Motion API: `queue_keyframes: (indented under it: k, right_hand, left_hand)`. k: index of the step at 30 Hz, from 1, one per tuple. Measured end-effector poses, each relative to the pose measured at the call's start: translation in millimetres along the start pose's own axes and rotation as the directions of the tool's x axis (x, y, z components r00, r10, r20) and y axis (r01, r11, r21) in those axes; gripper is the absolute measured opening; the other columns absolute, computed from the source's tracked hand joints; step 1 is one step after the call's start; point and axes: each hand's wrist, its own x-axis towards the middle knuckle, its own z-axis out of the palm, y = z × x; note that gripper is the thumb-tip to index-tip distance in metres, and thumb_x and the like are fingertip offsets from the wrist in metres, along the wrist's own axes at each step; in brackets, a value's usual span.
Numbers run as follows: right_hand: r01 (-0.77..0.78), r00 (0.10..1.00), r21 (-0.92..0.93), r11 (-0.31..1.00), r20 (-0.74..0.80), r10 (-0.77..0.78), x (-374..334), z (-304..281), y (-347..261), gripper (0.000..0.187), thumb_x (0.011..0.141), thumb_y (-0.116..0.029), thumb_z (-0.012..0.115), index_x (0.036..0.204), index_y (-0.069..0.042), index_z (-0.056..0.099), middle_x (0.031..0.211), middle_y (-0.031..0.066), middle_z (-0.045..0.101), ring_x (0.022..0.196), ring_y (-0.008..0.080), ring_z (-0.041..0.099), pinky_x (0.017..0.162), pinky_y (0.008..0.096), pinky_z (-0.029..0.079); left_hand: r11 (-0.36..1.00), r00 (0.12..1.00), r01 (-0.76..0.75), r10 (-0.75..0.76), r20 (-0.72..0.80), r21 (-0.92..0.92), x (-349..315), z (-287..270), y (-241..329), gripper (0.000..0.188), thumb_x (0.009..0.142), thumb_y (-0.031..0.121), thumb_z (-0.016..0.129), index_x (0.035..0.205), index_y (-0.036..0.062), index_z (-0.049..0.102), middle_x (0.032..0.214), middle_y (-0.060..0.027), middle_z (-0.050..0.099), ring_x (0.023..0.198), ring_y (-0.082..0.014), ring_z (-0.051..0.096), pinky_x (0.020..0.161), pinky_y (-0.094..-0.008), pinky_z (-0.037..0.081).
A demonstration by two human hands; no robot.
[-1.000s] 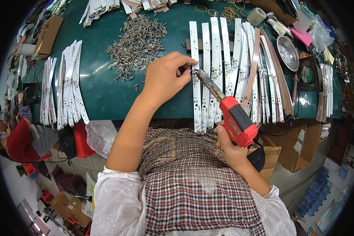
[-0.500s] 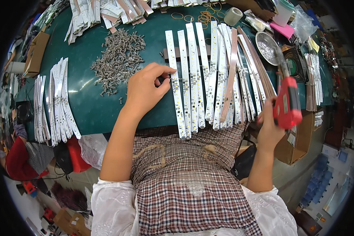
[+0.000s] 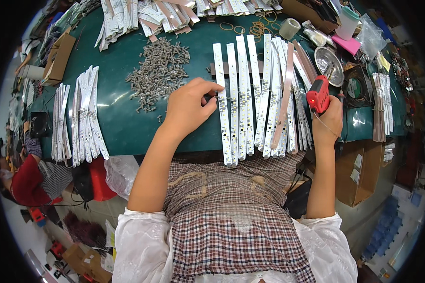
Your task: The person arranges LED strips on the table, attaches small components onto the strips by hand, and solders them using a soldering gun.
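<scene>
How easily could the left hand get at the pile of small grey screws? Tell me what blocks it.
Probably yes. The left hand rests at the leftmost white strip, and the pile of grey screws lies just beyond it on the green mat, with only bare mat between.

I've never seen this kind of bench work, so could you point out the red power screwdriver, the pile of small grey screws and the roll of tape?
red power screwdriver [image 3: 318,94], head view, on its red body.
pile of small grey screws [image 3: 158,70], head view, middle of the heap.
roll of tape [image 3: 289,28], head view, on its outer side.
</scene>
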Motion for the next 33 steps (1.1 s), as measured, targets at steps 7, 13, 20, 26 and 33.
queue_keyframes:
  k: [7,13,20,26,33]
  right_hand:
    - [-0.037,0.999,-0.049,0.998,-0.021,0.036,6,2,-7,0.044,0.073,-0.006,0.076,0.109,-0.007,0.05,0.103,0.0151,0.058,0.091,0.0404,0.061,0.074,0.0473,0.049]
    - [-0.069,0.996,-0.07,0.995,-0.055,0.065,10,-4,-7,0.044,0.073,-0.011,0.078,0.108,-0.007,0.05,0.103,0.0146,0.059,0.091,0.0403,0.061,0.075,0.0477,0.049]
    - [-0.123,0.99,0.037,0.992,-0.06,0.125,11,-19,3,0.044,0.077,-0.013,0.075,0.115,-0.005,0.054,0.108,0.0159,0.063,0.097,0.0376,0.061,0.082,0.0428,0.048]
    - [-0.168,0.976,0.183,0.969,-0.108,0.19,7,-34,14,0.046,0.072,-0.002,0.077,0.111,-0.005,0.055,0.103,0.0118,0.061,0.093,0.0327,0.061,0.082,0.0381,0.048]
    - [-0.006,0.913,0.522,0.853,-0.345,0.218,5,-39,39,0.034,0.085,-0.007,0.073,0.111,0.001,0.053,0.098,0.0066,0.061,0.087,0.0132,0.059,0.078,0.0276,0.049]
  left_hand:
    - [0.999,1.0,-0.021,0.02,0.017,0.049,-1,-5,1,0.032,0.076,0.003,0.064,0.106,0.0119,0.071,0.091,-0.002,0.065,0.065,-0.0123,0.058,0.063,-0.0267,0.049]
    - [0.999,0.999,0.021,-0.021,-0.036,-0.024,8,-14,-1,0.029,0.077,0.003,0.063,0.104,0.0101,0.071,0.092,-0.0039,0.065,0.068,-0.0135,0.058,0.066,-0.0282,0.049]
    - [0.998,0.981,0.039,-0.028,-0.194,0.057,51,-16,-7,0.022,0.085,0.017,0.067,0.106,0.0102,0.07,0.098,-0.0058,0.065,0.072,-0.0163,0.061,0.068,-0.0309,0.05]
    - [0.95,0.978,0.141,-0.09,-0.186,0.28,89,4,-13,0.05,0.084,0.048,0.068,0.117,0.0104,0.065,0.105,-0.007,0.065,0.089,-0.0224,0.065,0.076,-0.0359,0.051]
    - [0.959,0.983,0.181,-0.17,-0.07,0.216,111,17,-7,0.067,0.078,0.064,0.066,0.116,0.0093,0.065,0.108,-0.0134,0.064,0.099,-0.0293,0.065,0.083,-0.0411,0.051]
